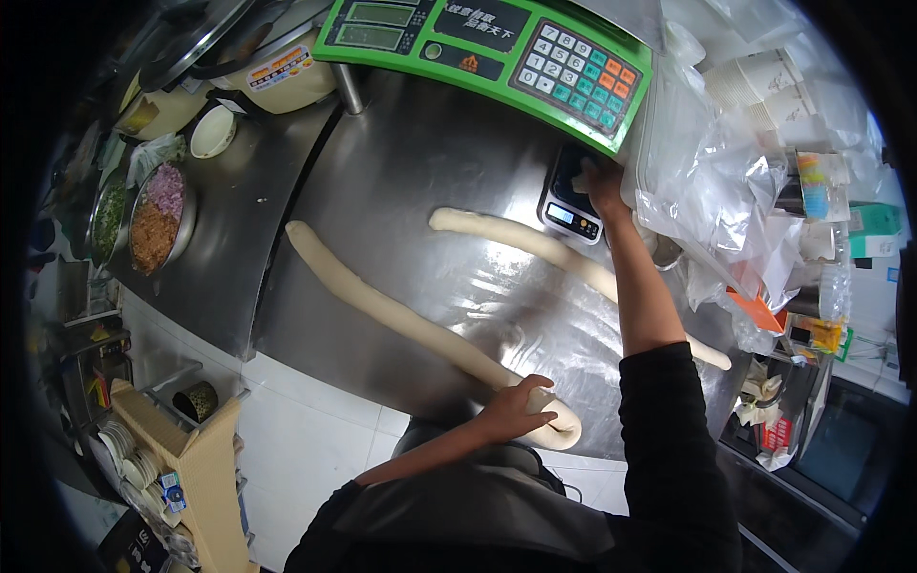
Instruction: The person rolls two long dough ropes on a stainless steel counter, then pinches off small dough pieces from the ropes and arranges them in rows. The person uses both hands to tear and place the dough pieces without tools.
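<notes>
A long dough rope (392, 312) runs across the steel table from the left toward me, its near end folded back on itself. Over that end my left hand (511, 413) is closed, with a small pale dough piece (541, 400) between thumb and fingers. A second dough rope (516, 236) lies farther off and passes beneath my right forearm. My right hand (605, 188) reaches over a small digital scale (573, 220). Its fingers pinch a pale lump of dough (581, 178) above the dark weighing plate; whether the lump touches the plate is unclear.
A large green price scale (487, 57) overhangs the far side. At left stand a bowl of chopped fillings (156, 229), a white bowl (213, 132) and a cooker (287, 76). Clear plastic bags (707, 162) crowd the right. A cardboard box (196, 468) is at lower left.
</notes>
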